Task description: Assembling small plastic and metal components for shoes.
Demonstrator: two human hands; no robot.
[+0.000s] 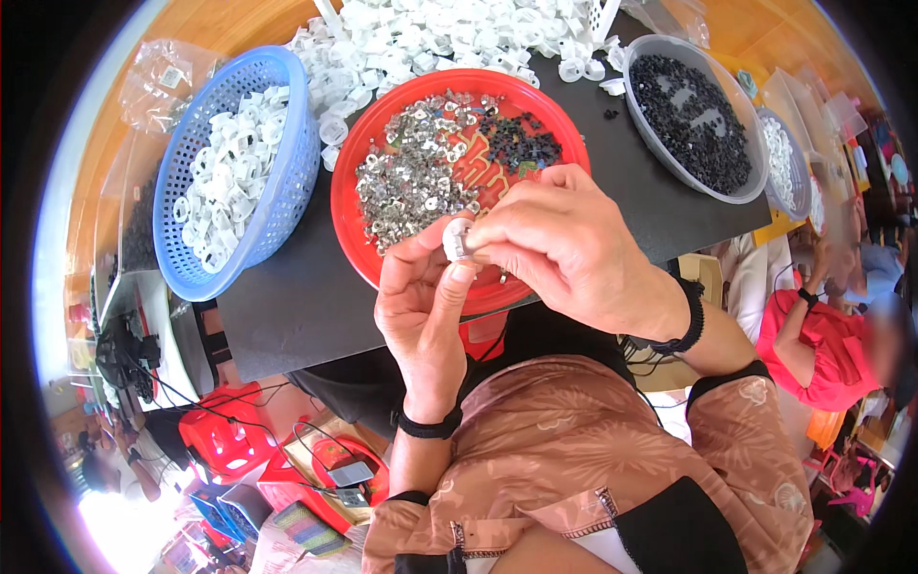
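Both hands raised over red tray's near rim, so small parts stay within reach. Left hand [421, 306] closed, pinching small white plastic piece [459, 239] upright; right hand [555, 244] closed, fingertips pressed on same piece. Red tray [346, 206] of metal clips on black bench [287, 306]; blue basket [287, 206] of white pieces kept left.

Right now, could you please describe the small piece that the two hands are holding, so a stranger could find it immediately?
Start at the big red round tray in the middle of the black table. At its near rim, the left hand and right hand meet. Pinched between their fingertips is a small white plastic ring part, the only white piece raised above the tray's loose metal bits.
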